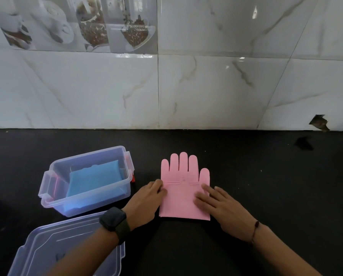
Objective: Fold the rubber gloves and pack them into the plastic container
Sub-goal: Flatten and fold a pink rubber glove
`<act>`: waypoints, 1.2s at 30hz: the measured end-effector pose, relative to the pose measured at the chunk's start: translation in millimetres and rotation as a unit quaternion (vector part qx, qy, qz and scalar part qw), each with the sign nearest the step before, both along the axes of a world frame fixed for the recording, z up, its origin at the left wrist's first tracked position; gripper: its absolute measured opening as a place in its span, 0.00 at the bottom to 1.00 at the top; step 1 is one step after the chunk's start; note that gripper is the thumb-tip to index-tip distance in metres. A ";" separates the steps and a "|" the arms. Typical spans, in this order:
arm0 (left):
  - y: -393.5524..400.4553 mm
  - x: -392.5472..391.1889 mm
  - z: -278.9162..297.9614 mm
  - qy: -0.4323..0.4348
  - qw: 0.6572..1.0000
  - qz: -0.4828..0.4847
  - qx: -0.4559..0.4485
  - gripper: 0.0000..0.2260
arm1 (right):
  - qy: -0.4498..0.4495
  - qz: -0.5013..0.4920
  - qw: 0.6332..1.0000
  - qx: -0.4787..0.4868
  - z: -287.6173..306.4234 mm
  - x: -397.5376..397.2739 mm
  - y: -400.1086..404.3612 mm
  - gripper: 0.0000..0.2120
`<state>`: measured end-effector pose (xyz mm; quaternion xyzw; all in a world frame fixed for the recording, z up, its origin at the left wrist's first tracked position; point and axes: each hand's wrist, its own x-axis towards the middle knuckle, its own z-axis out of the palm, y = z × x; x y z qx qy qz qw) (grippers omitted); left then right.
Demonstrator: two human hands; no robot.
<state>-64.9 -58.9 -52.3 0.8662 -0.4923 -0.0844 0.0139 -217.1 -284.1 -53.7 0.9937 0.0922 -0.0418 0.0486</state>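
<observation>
Between both hands (146,200) (220,208), pink glove (183,188) flat, fingers pressing edges

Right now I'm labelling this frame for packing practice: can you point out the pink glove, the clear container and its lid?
pink rubber glove (183,198): head view, on the palm between the hands.
clear plastic container (99,198): head view, on the near side wall.
container lid (53,248): head view, on its flat top.

No legible text, label, brand, number or sign was visible. The wall tiles (73,22) carried printed cup and coffee-bean pictures only; the watch (113,219) face was dark.
</observation>
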 end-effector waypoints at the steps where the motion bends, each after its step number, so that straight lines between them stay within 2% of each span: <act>1: 0.7 -3.2 -1.9 0.004 1.000 0.005 0.004 0.24 | -0.001 0.009 1.000 -0.004 -3.1 2.5 -4.7 0.32; 4: 1.4 -7.1 -6.8 0.000 1.000 0.012 -0.007 0.25 | -0.049 0.028 0.998 0.000 1.0 13.0 -6.5 0.29; 7: 4.5 -6.1 -9.0 -0.036 0.998 0.001 -0.045 0.23 | -0.118 0.034 0.992 -0.001 6.7 15.4 5.3 0.24; 9: 7.7 -5.7 -9.2 -0.025 0.998 0.006 -0.058 0.22 | -0.147 -0.011 0.983 0.106 1.5 10.6 10.8 0.19; 11: 13.2 -5.3 -11.6 -0.002 0.998 -0.002 -0.064 0.24 | -0.135 -0.105 0.950 0.260 -2.1 5.7 15.5 0.15; 14: 18.5 -9.0 -16.0 -0.013 0.997 -0.050 -0.060 0.28 | -0.133 -0.174 0.900 0.377 -2.2 -7.7 20.5 0.18; 17: 11.9 -21.2 -15.0 -0.016 0.994 -0.077 -0.076 0.27 | -0.116 -0.213 0.845 0.477 0.5 -19.3 25.3 0.22; 19: 3.0 -32.4 -13.8 0.019 0.990 -0.076 -0.115 0.24 | -0.109 -0.250 0.786 0.554 0.8 -24.6 27.4 0.23; 21: -3.5 -41.7 -11.2 0.101 0.976 -0.029 -0.190 0.20 | -0.105 -0.278 0.739 0.604 2.4 -29.4 27.9 0.23; 22: -5.1 -44.5 -9.0 0.145 0.963 0.003 -0.225 0.18 | -0.100 -0.280 0.735 0.609 3.1 -32.6 26.6 0.23; 23: -5.6 -45.8 -6.6 0.179 0.953 0.028 -0.243 0.17 | -0.091 -0.273 0.746 0.600 3.6 -35.9 24.9 0.23; 24: -5.9 -45.7 -4.9 0.199 0.947 0.044 -0.247 0.16 | -0.078 -0.258 0.771 0.577 4.4 -39.9 22.9 0.24; 27: -8.6 -45.1 -1.1 0.231 0.931 0.088 -0.269 0.16 | -0.054 -0.190 0.875 0.441 2.3 -46.4 15.2 0.30; 29: -14.8 -45.7 0.9 0.234 0.917 0.131 -0.296 0.14 | -0.051 -0.182 0.906 0.379 0.8 -44.0 17.5 0.30; 31: -24.8 -48.2 4.7 0.233 0.899 0.170 -0.331 0.11 | -0.103 -0.226 0.892 0.378 -0.3 -35.2 21.2 0.21; 33: -35.0 -48.5 9.7 0.264 0.859 0.212 -0.384 0.11 | -0.170 -0.289 0.856 0.393 3.1 -20.0 25.5 0.05; 34: -38.8 -47.5 12.7 0.292 0.833 0.231 -0.409 0.10 | -0.187 -0.320 0.836 0.405 4.5 -11.3 26.6 0.03; 36: -44.0 -43.6 15.4 0.336 0.800 0.249 -0.430 0.08 | -0.209 -0.371 0.801 0.421 2.1 5.2 29.1 0.13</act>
